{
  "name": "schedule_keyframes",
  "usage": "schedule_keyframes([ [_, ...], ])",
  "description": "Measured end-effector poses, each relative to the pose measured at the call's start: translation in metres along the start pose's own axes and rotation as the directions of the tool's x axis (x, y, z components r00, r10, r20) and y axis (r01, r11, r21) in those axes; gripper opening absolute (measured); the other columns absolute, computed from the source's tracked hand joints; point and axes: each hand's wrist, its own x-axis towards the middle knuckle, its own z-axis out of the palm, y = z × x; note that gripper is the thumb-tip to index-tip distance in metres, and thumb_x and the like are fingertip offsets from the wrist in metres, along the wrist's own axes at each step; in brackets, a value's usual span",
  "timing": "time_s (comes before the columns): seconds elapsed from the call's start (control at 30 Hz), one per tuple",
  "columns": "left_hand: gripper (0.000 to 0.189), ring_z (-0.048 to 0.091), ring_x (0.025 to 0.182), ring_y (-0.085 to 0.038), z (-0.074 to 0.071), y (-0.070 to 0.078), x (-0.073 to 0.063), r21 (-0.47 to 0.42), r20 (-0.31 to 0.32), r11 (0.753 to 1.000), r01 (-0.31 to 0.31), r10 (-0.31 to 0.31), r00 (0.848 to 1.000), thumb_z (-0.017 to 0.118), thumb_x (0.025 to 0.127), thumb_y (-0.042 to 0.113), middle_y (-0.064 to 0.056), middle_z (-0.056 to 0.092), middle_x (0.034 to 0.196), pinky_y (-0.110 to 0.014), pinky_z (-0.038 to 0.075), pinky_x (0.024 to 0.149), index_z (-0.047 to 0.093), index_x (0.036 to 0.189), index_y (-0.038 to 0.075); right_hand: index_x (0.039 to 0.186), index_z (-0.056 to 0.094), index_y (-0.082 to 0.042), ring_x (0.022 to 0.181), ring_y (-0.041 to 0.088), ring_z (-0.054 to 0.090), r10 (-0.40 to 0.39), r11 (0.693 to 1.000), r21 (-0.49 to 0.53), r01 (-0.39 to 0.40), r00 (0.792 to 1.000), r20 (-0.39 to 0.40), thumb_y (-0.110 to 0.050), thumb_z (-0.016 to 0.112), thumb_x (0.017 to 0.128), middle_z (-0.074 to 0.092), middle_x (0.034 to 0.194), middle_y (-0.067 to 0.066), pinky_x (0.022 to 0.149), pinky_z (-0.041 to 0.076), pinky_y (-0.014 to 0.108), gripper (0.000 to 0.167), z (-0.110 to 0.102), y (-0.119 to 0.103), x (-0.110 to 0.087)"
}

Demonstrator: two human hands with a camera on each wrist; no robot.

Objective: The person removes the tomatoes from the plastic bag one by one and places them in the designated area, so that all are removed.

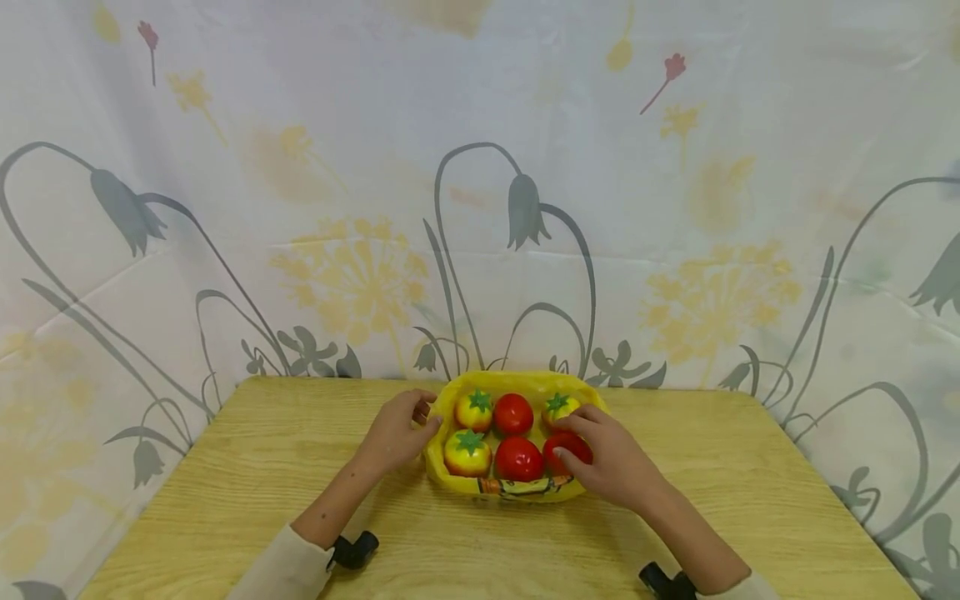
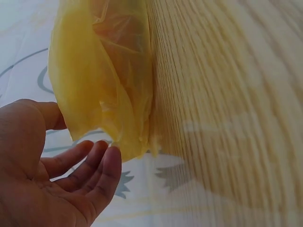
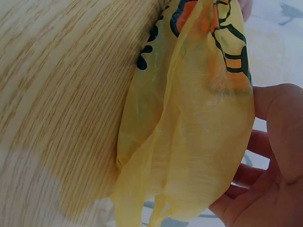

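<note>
A yellow plastic bag [image 1: 525,381] sits on the wooden table [image 1: 300,425] between the left hand [image 1: 395,431], relaxed at its edge, and the right hand [image 1: 611,456], thumb and fingers straddling its near-right red tomato [image 1: 566,442], whether gripping I cannot tell.

The bag [image 2: 75,71] is thin, crinkled, translucent plastic, the 3 red fruits [image 1: 519,460] and 3 yellow fruits [image 1: 467,461] look smooth and glossy, the tabletop [image 1: 270,450] is smooth, wood-grained with a faint sheen, and the backdrop [image 1: 375,100] looks like creased cloth.
</note>
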Motion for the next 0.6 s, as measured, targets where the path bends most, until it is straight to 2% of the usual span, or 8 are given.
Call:
schedule_keyframes([
  [0.23,0.035,0.065,0.096,-0.024,0.0020,-0.0003,-0.0014,0.007,0.003,1.000,0.002,-0.002,1.000,0.073,0.099,0.013,-0.010,0.070,0.108,-0.041,0.057,0.083,0.068,0.131,-0.002,0.121,0.075,-0.006,0.097,0.020,0.065,0.035,0.999,-0.008,-0.035,0.999,0.034,-0.016,0.079,0.094,0.067,0.115,0.006,0.085,0.059,0.041,0.029,0.0012,-0.0032,0.0017],
  [0.47,0.028,0.065,0.099,-0.024,0.0026,0.0012,-0.0021,-0.004,0.007,1.000,0.003,-0.003,1.000,0.073,0.099,0.013,-0.010,0.072,0.111,-0.041,0.058,0.085,0.072,0.125,0.002,0.112,0.076,-0.007,0.093,0.018,0.063,0.033,0.999,-0.039,-0.032,0.998,0.047,-0.017,0.080,0.094,0.066,0.109,0.005,0.083,0.058,0.041,0.021,0.0012,-0.0062,0.0033],
  [0.6,0.025,0.065,0.096,-0.022,0.0018,0.0016,-0.0009,-0.001,0.003,1.000,0.009,-0.009,1.000,0.073,0.099,0.012,-0.009,0.073,0.106,-0.039,0.057,0.082,0.074,0.121,0.003,0.109,0.076,-0.008,0.093,0.019,0.063,0.035,0.998,-0.050,-0.033,0.998,0.045,-0.016,0.081,0.093,0.066,0.108,0.005,0.085,0.059,0.042,0.018,0.0002,-0.0075,0.0040],
])
